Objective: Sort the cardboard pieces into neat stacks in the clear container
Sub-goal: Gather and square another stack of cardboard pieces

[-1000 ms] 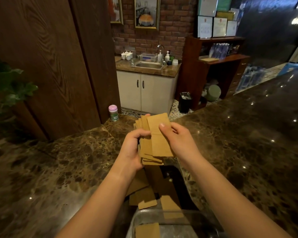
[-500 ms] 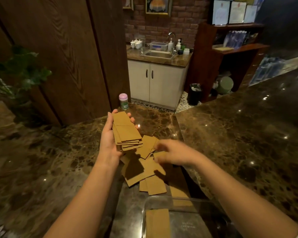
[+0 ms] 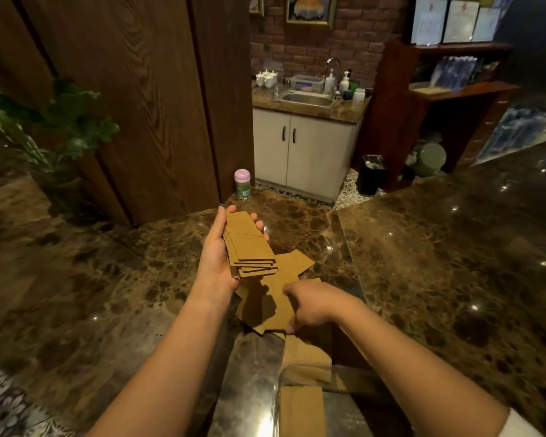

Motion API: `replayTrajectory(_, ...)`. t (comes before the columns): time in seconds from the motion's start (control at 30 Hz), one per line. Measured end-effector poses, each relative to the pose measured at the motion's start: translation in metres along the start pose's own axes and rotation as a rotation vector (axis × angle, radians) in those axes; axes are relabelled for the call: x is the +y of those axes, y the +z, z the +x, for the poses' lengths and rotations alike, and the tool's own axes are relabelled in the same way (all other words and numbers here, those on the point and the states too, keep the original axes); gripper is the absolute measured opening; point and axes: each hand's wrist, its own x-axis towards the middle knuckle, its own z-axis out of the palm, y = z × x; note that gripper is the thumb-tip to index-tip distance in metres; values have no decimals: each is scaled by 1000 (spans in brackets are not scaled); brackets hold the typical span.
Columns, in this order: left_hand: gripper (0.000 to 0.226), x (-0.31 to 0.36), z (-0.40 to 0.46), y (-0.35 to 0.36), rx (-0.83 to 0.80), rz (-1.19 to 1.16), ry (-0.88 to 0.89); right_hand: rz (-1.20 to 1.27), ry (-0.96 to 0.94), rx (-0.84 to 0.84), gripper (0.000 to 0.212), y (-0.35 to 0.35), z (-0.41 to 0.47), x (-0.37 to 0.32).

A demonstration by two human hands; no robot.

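1. Two hands work above a brown marble worktop (image 3: 423, 279).
2. Left hand (image 3: 216, 258) grips a fanned stack of cardboard pieces (image 3: 248, 247), thumb along one edge, fingertips curled round the far edge.
3. Right hand (image 3: 312, 305) rests knuckles-up on the loose cardboard pile (image 3: 284, 279) on the worktop, fingers curled onto a piece.
4. One cardboard piece (image 3: 301, 411) lies inside the clear container (image 3: 276, 402) at the bottom edge.
5. A pink-capped jar (image 3: 242, 184) stands well apart, beyond the left hand.
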Motion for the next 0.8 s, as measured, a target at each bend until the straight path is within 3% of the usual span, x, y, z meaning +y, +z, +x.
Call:
replayTrajectory(0.2, 31, -12, 2, 7, -6, 41, -15, 688, 73, 191, 28, -39, -29, 52)
replayTrajectory(0.4, 33, -30, 1, 20, -43, 163, -80, 1190, 128, 514, 33, -61, -58, 87)
replayTrajectory(0.63, 52, -40, 0, 38, -177, 419, -237, 1217, 39, 524, 34, -83, -77, 88)
replayTrajectory(0.8, 37, -38, -5, 46, -300, 537, -339, 1266, -81, 457, 33, -94, -86, 81)
